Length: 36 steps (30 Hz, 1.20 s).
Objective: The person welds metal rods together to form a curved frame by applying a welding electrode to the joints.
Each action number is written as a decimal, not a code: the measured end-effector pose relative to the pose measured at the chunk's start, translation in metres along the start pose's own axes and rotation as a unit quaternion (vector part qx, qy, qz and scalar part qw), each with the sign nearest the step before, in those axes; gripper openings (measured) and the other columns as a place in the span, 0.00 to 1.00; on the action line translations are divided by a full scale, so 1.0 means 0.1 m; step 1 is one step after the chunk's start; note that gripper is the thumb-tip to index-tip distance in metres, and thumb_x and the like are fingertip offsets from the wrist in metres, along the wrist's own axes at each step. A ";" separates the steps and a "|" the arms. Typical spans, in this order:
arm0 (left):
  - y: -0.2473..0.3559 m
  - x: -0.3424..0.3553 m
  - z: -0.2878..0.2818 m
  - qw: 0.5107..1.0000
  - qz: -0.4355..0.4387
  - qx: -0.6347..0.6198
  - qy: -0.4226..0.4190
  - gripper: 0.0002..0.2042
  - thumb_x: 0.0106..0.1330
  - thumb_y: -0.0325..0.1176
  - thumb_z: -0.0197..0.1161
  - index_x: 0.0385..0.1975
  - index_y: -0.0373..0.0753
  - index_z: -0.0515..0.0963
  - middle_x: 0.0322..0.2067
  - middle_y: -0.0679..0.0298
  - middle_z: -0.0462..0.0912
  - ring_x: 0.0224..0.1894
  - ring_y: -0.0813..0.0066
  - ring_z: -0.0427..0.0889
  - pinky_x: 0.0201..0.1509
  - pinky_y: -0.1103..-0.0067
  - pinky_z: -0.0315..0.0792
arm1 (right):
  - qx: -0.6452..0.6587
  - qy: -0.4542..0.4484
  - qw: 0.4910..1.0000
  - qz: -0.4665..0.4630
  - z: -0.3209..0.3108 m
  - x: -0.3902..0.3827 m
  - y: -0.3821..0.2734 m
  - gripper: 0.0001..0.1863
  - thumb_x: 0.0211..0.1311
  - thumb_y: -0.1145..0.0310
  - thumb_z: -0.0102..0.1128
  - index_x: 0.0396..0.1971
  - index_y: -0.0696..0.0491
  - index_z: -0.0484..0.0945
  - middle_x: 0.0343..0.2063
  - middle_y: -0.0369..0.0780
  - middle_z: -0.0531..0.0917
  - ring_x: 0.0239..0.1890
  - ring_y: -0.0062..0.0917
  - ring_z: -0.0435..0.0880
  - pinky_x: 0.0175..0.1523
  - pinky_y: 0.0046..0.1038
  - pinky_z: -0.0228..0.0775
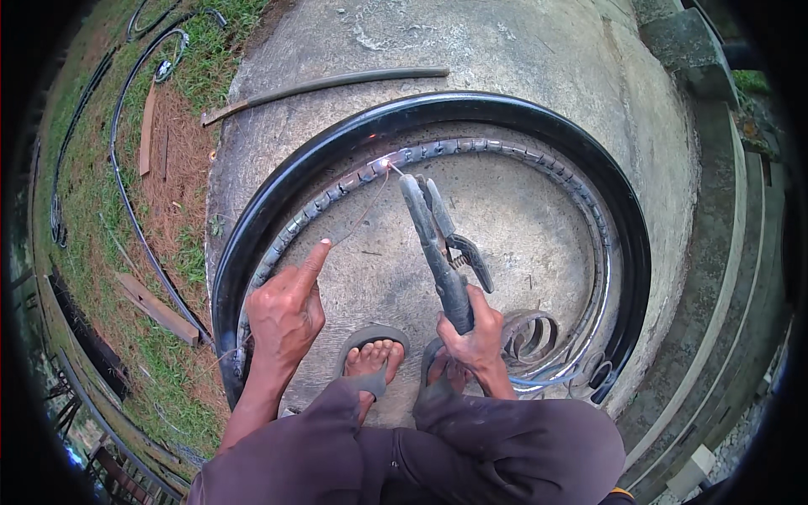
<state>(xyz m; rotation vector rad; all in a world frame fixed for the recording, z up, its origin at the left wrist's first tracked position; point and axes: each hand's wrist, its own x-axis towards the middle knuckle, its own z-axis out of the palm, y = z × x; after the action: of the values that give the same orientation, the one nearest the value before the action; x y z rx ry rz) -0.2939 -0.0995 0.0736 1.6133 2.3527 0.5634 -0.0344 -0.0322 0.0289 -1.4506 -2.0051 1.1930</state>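
Note:
In my right hand (475, 337) is a welding electrode holder (431, 240), its fingers wrapped round the handle. A short welding electrode (396, 168) juts from its tip toward a notched metal hoop (337, 190), where a bright spot (386, 163) glows. My left hand (286, 307) is closed with its index finger pointing forward; a thin wire (364, 217) runs from that fingertip up to near the glow. How the other fingers grip it is hidden. A large black curved metal piece (589, 156) arches round the outside of the hoop.
Beyond the arch a curved bar (337, 82) lies on the concrete (505, 50). A coiled metal strip (534, 332) and blue cable (539, 381) sit right of my sandalled feet (374, 358). Wood pieces (160, 310) and black tubing (118, 160) lie on the left grass.

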 end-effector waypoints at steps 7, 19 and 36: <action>-0.01 0.01 -0.02 1.000 0.017 -0.020 -0.006 0.29 0.56 0.17 0.61 0.59 0.50 0.79 0.23 0.57 0.77 0.22 0.61 0.78 0.29 0.69 0.71 | -0.006 -0.001 1.000 -0.003 0.00 0.02 -0.02 0.24 0.48 0.72 0.69 0.47 0.63 0.75 0.19 0.44 0.80 0.20 0.30 0.84 0.27 0.31 0.73; -0.07 -0.11 -0.12 0.999 0.011 0.042 -0.020 0.29 0.57 0.18 0.61 0.60 0.51 0.79 0.21 0.61 0.75 0.21 0.65 0.76 0.28 0.70 0.70 | 0.001 0.001 1.000 -0.029 -0.01 0.03 -0.08 0.21 0.47 0.72 0.70 0.43 0.60 0.75 0.18 0.44 0.80 0.18 0.29 0.82 0.26 0.30 0.72; -0.11 -0.16 0.02 0.997 0.018 0.075 -0.013 0.31 0.56 0.19 0.62 0.61 0.55 0.78 0.20 0.63 0.74 0.21 0.67 0.76 0.28 0.70 0.71 | -0.002 -0.016 1.000 0.001 0.03 0.02 -0.02 0.21 0.49 0.73 0.68 0.44 0.61 0.76 0.18 0.41 0.79 0.18 0.24 0.81 0.26 0.28 0.71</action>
<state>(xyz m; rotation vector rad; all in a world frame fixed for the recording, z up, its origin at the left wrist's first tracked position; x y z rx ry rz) -0.2965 -0.1175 0.0665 1.7167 2.4027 0.3789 -0.0386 -0.0324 0.0283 -1.4456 -2.0274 1.2210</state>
